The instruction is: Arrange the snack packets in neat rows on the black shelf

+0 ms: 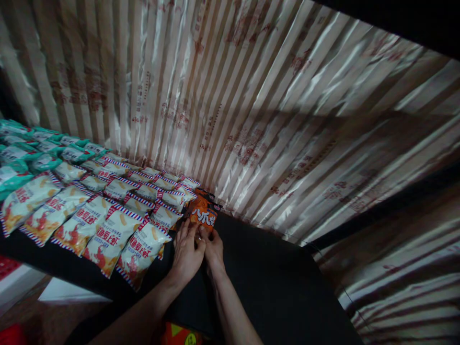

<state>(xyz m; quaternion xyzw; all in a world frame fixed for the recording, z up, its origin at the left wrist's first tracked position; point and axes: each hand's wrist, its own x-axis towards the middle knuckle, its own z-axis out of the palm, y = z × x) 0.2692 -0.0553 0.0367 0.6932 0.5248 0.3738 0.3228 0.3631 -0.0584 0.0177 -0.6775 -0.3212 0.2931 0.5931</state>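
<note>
Orange bag (201,216) sits beside white bags (117,227); left hand (189,252) and right hand (214,250) at its lower edge, seemingly steadying it; cannot tell grip.

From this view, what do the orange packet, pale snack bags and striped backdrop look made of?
Orange packet: likely plastic film, from its bold print and pouch-like shape; finish unclear.
Pale snack bags: probably thin plastic or foil film, satin-looking; puffed, with flat striped ends.
Striped backdrop: glossy, plastic-like sheeting; bright streaks run along its folds.
</note>
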